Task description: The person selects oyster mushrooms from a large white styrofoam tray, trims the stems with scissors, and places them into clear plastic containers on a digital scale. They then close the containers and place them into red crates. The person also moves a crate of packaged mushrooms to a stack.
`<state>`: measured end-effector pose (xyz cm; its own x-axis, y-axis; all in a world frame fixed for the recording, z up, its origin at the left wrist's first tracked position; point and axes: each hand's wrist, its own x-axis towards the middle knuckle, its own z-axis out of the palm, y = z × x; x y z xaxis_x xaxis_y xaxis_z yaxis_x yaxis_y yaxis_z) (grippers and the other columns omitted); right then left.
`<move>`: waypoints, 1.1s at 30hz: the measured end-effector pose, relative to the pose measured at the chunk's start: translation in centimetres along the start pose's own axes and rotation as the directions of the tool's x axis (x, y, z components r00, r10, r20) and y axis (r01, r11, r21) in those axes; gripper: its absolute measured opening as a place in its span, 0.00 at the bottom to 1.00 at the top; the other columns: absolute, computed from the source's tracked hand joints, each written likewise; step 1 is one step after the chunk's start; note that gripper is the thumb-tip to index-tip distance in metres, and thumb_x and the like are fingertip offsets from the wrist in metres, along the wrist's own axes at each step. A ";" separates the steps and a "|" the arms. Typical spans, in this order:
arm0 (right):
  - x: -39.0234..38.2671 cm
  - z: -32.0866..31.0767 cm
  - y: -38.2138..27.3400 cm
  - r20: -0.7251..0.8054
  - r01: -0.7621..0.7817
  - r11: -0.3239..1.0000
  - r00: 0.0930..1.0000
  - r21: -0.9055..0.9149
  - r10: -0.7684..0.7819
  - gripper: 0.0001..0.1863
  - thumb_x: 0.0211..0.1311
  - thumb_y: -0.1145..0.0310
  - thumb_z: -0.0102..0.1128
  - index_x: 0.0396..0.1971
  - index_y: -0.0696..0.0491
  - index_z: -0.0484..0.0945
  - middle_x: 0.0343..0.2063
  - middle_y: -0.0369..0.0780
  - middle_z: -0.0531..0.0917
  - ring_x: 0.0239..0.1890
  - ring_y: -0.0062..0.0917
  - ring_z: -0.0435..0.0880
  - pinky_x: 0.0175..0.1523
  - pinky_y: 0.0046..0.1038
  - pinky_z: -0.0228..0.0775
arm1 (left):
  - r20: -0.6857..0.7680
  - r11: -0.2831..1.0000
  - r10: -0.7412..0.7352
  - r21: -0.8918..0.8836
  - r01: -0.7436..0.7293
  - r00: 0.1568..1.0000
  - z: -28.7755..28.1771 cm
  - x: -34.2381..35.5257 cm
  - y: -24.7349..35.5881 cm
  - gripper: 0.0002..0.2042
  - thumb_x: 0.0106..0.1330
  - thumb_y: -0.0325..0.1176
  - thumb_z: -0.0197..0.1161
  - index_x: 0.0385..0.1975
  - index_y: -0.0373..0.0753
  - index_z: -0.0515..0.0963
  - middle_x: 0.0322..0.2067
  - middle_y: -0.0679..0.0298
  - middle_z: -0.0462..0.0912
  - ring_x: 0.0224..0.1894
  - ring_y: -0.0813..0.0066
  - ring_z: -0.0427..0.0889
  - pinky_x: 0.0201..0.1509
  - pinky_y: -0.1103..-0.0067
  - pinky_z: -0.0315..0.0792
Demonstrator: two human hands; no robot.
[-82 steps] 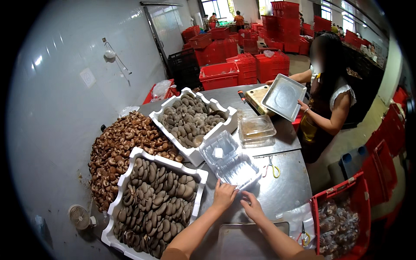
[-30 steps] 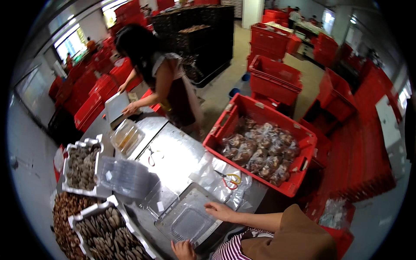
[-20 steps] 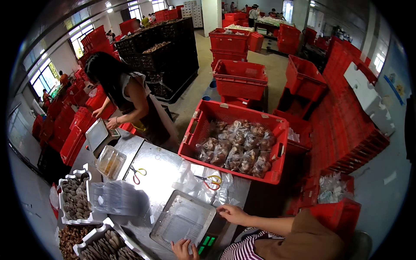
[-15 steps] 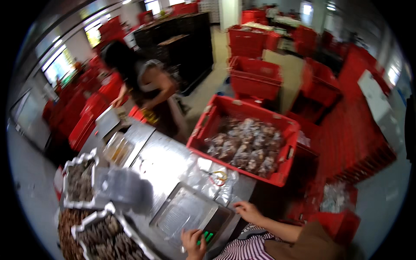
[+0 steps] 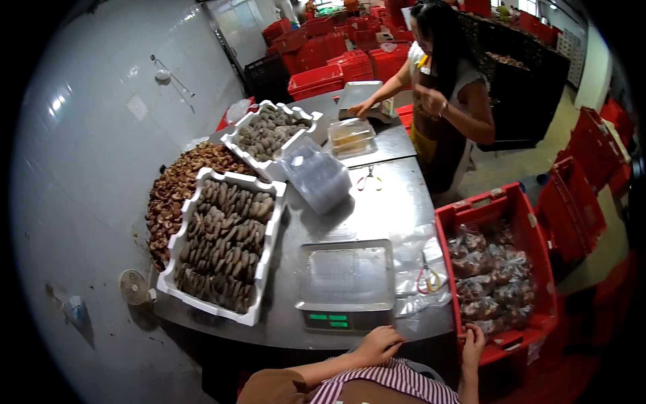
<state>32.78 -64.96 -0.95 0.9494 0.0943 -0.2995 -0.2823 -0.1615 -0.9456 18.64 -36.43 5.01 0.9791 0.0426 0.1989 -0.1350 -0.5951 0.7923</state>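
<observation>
My left hand [image 5: 379, 345] rests just off the table's front edge, fingers loosely bent and a little apart, with nothing in them. Right behind it is a steel weighing scale [image 5: 346, 276] with a green lit display; its pan is bare. At the near left corner of a red crate [image 5: 441, 225], my right hand [image 5: 473, 343] has its fingers curled at the rim. Several clear bags of mushrooms [image 5: 494, 269] fill the bottom of that crate. Between scale and crate lie flat clear plastic bags [image 5: 407, 252] with scissors [image 5: 426, 277] on them.
White foam boxes of mushrooms [image 5: 225, 239] stand at the left beside a heap of loose brown mushrooms [image 5: 182, 192]. Stacked clear trays [image 5: 316, 175] and a second pair of scissors [image 5: 369, 180] lie mid-table. Across it a co-worker [image 5: 447, 87] reaches toward another scale [image 5: 367, 101].
My view has swung left. My left hand has come off the scale's display to the table's front edge. My right hand has moved from the scale's corner to the crate's rim.
</observation>
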 end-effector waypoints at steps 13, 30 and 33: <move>1.8 -15.4 -3.4 -0.577 0.203 0.979 0.796 -0.032 -0.184 0.11 0.69 0.77 0.49 0.46 0.57 0.77 0.38 0.37 0.84 0.39 0.20 0.81 0.45 0.23 0.74 | -0.002 0.996 -0.087 -0.006 0.087 0.996 5.5 5.8 3.8 0.05 0.56 0.23 0.65 0.32 0.36 0.81 0.27 0.57 0.81 0.30 0.60 0.82 0.34 0.71 0.74; 4.1 -16.3 11.0 -0.505 -0.166 0.978 0.838 0.124 0.206 0.26 0.57 0.53 0.66 0.44 0.60 0.74 0.38 0.46 0.83 0.42 0.35 0.82 0.47 0.37 0.73 | -0.148 0.962 -0.099 0.239 0.132 0.984 10.4 34.3 -16.3 0.28 0.49 0.29 0.67 0.53 0.33 0.71 0.47 0.50 0.75 0.49 0.52 0.77 0.57 0.67 0.71; 4.7 -17.2 10.8 -0.357 -0.183 0.909 0.876 0.374 0.323 0.18 0.63 0.56 0.62 0.39 0.57 0.75 0.34 0.42 0.84 0.39 0.29 0.83 0.46 0.34 0.74 | -0.132 0.925 -0.181 0.312 0.214 0.975 10.8 38.6 -16.9 0.36 0.44 0.35 0.70 0.57 0.31 0.67 0.49 0.42 0.72 0.55 0.43 0.72 0.60 0.62 0.69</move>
<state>36.55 -83.12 -10.35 0.7897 -0.3206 -0.5230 -0.4817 0.2038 -0.8523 60.36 -33.37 -6.91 0.9585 0.2555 0.1268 0.1324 -0.7922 0.5957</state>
